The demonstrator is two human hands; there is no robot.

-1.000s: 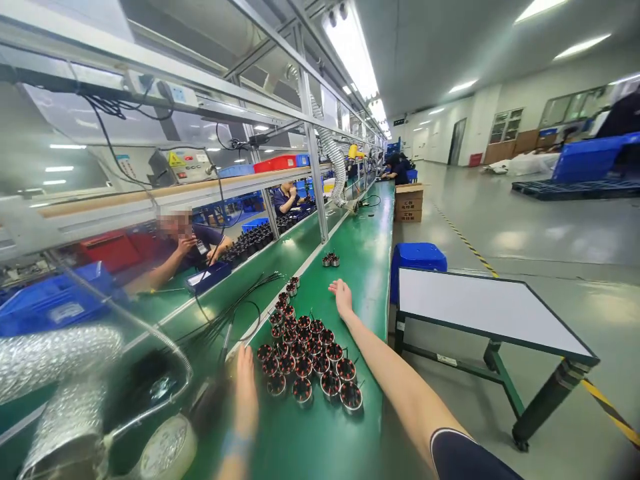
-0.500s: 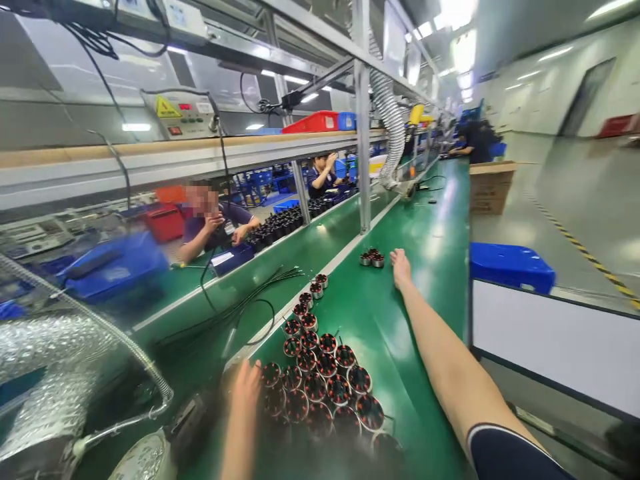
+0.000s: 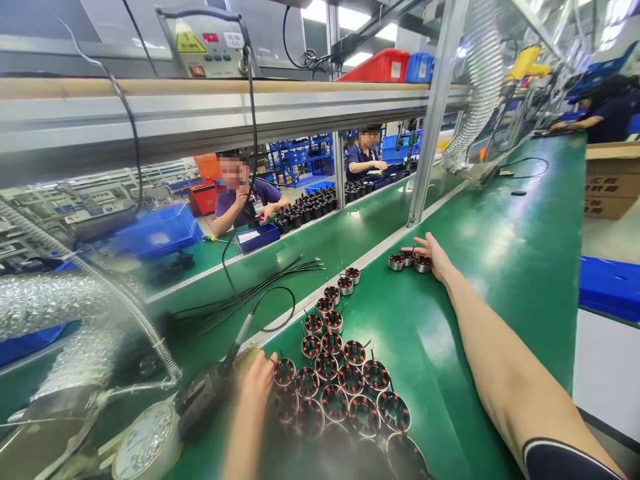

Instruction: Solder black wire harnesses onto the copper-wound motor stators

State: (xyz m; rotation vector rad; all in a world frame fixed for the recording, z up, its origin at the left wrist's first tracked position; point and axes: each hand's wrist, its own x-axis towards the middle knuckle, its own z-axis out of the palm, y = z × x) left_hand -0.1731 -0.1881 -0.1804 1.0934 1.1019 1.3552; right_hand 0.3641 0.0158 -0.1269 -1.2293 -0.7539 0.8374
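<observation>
Several round motor stators (image 3: 351, 377), metal rings with black and red insides and short wires, stand in a cluster on the green bench; its near part is blurred. My left hand (image 3: 257, 379) rests at the left edge of this cluster, fingers apart and loosely bent, with fingertips at or beside one stator (image 3: 284, 372). Farther out, my right hand (image 3: 436, 257) reaches around a small group of stators (image 3: 397, 262). Its fingers stretch out behind them and the nearest stator (image 3: 423, 265) lies against or close to the palm. Exact contact is hard to see.
A soldering iron (image 3: 243, 333) stands in its holder left of my left hand, near a round tin (image 3: 147, 443). Loose black wires (image 3: 280, 273) lie beyond the metal strip. A metal post (image 3: 435, 120) rises from the bench. Two people sit across the line.
My right hand has moved from beside the small group of stators to around them, fingers now stretched behind. The view has turned left and closer. My left hand stays by the cluster.
</observation>
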